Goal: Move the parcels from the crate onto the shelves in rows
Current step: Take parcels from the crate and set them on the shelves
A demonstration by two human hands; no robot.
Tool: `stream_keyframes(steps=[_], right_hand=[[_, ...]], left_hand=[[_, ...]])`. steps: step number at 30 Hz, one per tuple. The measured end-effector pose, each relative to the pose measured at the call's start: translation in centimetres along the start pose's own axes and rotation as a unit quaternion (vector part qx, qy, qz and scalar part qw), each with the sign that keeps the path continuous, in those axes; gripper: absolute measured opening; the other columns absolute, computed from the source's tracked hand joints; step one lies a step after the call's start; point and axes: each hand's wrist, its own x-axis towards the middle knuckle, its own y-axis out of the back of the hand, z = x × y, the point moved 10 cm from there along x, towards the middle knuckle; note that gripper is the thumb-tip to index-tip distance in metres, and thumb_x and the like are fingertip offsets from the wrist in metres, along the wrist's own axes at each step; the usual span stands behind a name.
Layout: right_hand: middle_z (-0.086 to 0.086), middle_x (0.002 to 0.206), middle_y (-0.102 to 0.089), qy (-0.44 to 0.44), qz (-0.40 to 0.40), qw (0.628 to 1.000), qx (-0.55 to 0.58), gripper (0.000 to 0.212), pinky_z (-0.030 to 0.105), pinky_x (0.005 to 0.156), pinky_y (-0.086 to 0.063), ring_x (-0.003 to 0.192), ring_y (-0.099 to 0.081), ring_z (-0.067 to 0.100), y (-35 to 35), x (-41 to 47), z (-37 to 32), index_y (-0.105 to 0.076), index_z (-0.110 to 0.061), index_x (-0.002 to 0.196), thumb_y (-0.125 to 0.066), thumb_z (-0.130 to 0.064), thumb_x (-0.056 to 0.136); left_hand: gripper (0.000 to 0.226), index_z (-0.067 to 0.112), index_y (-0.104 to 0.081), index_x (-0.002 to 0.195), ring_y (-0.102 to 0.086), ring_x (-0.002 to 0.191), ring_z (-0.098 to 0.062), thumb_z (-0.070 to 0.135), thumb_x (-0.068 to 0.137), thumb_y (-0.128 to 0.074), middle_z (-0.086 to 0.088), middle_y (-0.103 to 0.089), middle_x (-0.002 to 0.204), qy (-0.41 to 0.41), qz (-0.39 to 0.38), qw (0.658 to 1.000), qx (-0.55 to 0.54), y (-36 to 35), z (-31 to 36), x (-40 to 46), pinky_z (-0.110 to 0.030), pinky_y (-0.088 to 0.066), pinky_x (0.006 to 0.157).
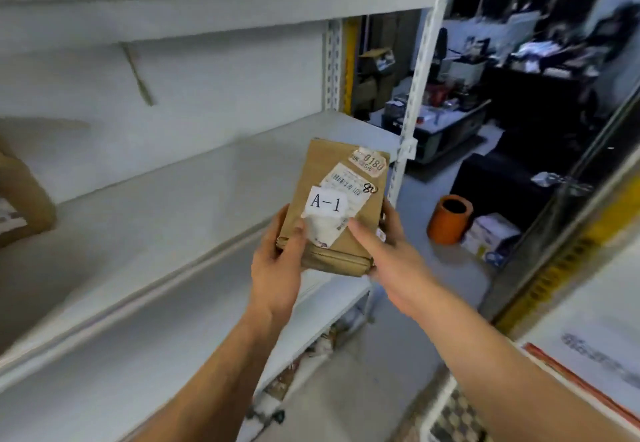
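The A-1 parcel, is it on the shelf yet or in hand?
In hand: both hands, left and right, hold the parcel above the shelf.

Evenly and fairly brightly lit across the white shelf (145, 220) left of the hands, with no hard glare. Soft shadows under the upper shelf board (207, 2) above them and beneath the parcel (332, 206) between them. Much dimmer beyond and to the right, dark furniture (533, 95) losing detail. Sharpest on the parcel's labels; smeared by motion blur toward the far left and lower right. Strongly wide-angle, with the upright post (419, 81) bowed and leaning.
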Motion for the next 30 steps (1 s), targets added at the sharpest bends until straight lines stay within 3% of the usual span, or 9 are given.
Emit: stream_keyframes(steps=[2, 5, 7, 11, 15, 19, 24, 27, 30], right_hand=[[-0.018, 0.143, -0.065, 0.010, 0.034, 0.999, 0.037, 0.082, 0.049, 0.104, -0.057, 0.125, -0.069, 0.014, 4.1, -1.6, 1.2, -0.035, -0.053, 0.156, -0.081, -0.042, 0.088], [-0.017, 0.140, -0.067, 0.031, 0.124, 0.992, 0.023, 0.050, 0.034, 0.099, -0.059, 0.124, -0.069, 0.010, 11.5, -4.6, 2.2, -0.046, -0.055, 0.143, -0.066, -0.033, 0.103], [-0.018, 0.135, -0.070, 0.021, 0.193, 0.981, -0.005, 0.041, 0.029, 0.096, -0.061, 0.118, -0.071, 0.006, 16.5, -7.1, 3.7, -0.050, -0.051, 0.141, -0.062, -0.036, 0.105], [-0.014, 0.136, -0.070, -0.037, 0.283, 0.958, -0.035, 0.047, 0.040, 0.108, -0.055, 0.123, -0.069, 0.010, 25.6, -12.4, 8.7, -0.051, -0.038, 0.151, -0.060, -0.046, 0.105], [-0.023, 0.132, -0.070, -0.124, 0.309, 0.943, -0.005, 0.041, 0.035, 0.101, -0.055, 0.125, -0.065, 0.007, 33.3, -18.2, 14.5, -0.051, -0.051, 0.147, -0.056, -0.040, 0.108], [-0.027, 0.128, -0.070, -0.206, 0.299, 0.931, 0.034, 0.050, 0.028, 0.084, -0.057, 0.120, -0.066, 0.005, 40.8, -24.5, 21.1, -0.047, -0.055, 0.147, -0.054, -0.023, 0.109], [-0.022, 0.137, -0.066, -0.251, 0.342, 0.905, 0.035, 0.057, 0.052, 0.092, -0.059, 0.121, -0.068, 0.021, 47.8, -30.6, 28.4, -0.044, -0.056, 0.151, -0.062, -0.026, 0.106], [-0.025, 0.127, -0.071, -0.265, 0.380, 0.885, 0.037, 0.056, 0.053, 0.092, -0.060, 0.111, -0.072, 0.018, 50.6, -33.3, 32.2, -0.047, -0.057, 0.149, -0.062, -0.025, 0.106], [-0.023, 0.123, -0.074, -0.286, 0.406, 0.866, 0.063, 0.049, 0.060, 0.099, -0.056, 0.113, -0.072, 0.021, 52.9, -35.5, 37.4, -0.055, -0.060, 0.139, -0.063, -0.026, 0.105]], left_hand=[[0.026, 0.053, -0.068, 0.121, -0.071, 0.117, -0.011, 0.033, 0.104, -0.063, 0.015, -0.075, 0.123, 0.023, -0.050, 0.998, 0.015, -4.0, -2.7, -0.1, -0.050, -0.055, 0.103], [0.034, 0.049, -0.064, 0.133, -0.067, 0.124, -0.012, 0.047, 0.099, -0.061, 0.013, -0.071, 0.132, 0.049, -0.148, 0.986, 0.060, -10.3, -7.6, -1.3, -0.049, -0.053, 0.107], [0.031, 0.053, -0.060, 0.134, -0.066, 0.116, -0.001, 0.048, 0.103, -0.057, 0.017, -0.069, 0.131, 0.052, -0.216, 0.969, 0.109, -14.7, -10.5, -3.1, -0.038, -0.055, 0.100], [0.026, 0.071, -0.051, 0.119, -0.063, 0.117, -0.010, 0.068, 0.093, -0.047, 0.019, -0.066, 0.129, 0.082, -0.328, 0.914, 0.223, -22.2, -16.3, -7.9, -0.042, -0.051, 0.099], [0.022, 0.058, -0.054, 0.123, -0.062, 0.101, 0.005, 0.052, 0.102, -0.054, 0.026, -0.067, 0.115, 0.113, -0.409, 0.870, 0.251, -28.5, -22.6, -13.6, -0.028, -0.048, 0.083], [0.043, 0.052, -0.054, 0.130, -0.068, 0.109, -0.007, 0.064, 0.089, -0.055, 0.022, -0.071, 0.119, 0.178, -0.454, 0.824, 0.288, -32.6, -31.5, -20.0, -0.038, -0.055, 0.096], [0.050, 0.057, -0.039, 0.139, -0.058, 0.129, -0.014, 0.064, 0.090, -0.048, 0.015, -0.058, 0.145, 0.258, -0.508, 0.757, 0.319, -35.4, -42.2, -28.3, -0.052, -0.046, 0.112], [0.050, 0.055, -0.029, 0.148, -0.061, 0.120, -0.013, 0.055, 0.101, -0.045, 0.016, -0.055, 0.147, 0.295, -0.516, 0.727, 0.344, -36.6, -46.8, -31.7, -0.052, -0.053, 0.103], [0.055, 0.040, -0.027, 0.160, -0.060, 0.103, -0.004, 0.041, 0.109, -0.047, 0.012, -0.048, 0.152, 0.307, -0.515, 0.714, 0.362, -38.0, -51.6, -33.9, -0.036, -0.056, 0.091]])
